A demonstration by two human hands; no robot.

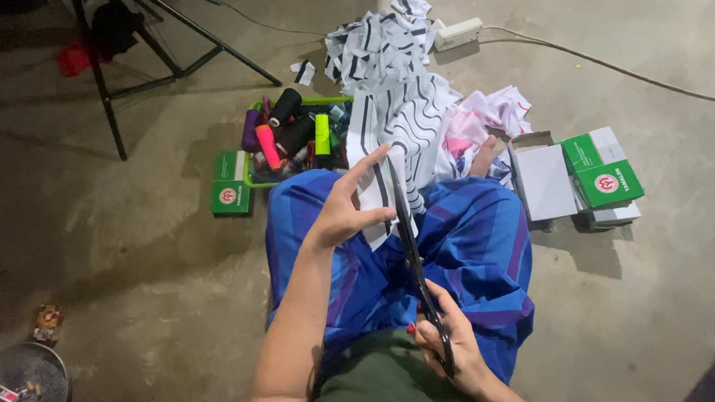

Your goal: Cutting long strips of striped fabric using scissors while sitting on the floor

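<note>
Concrete floor (134, 241); hands grip striped cloth (381, 195) and scissors (411, 250).

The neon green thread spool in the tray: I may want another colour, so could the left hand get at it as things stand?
Probably yes. The thread spool lies exposed on top in the tray, just beyond the knees, but the left hand holds the striped cloth and must release it.

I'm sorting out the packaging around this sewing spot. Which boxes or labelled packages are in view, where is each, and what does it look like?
Green box: flat on the floor left of the thread basket; rectangular, green with white panel and round red emblem.
Green-and-white boxes: stacked on the floor at right; rectangular, red emblem on top.
Open white box: beside that stack, flap up, plain white.
</note>
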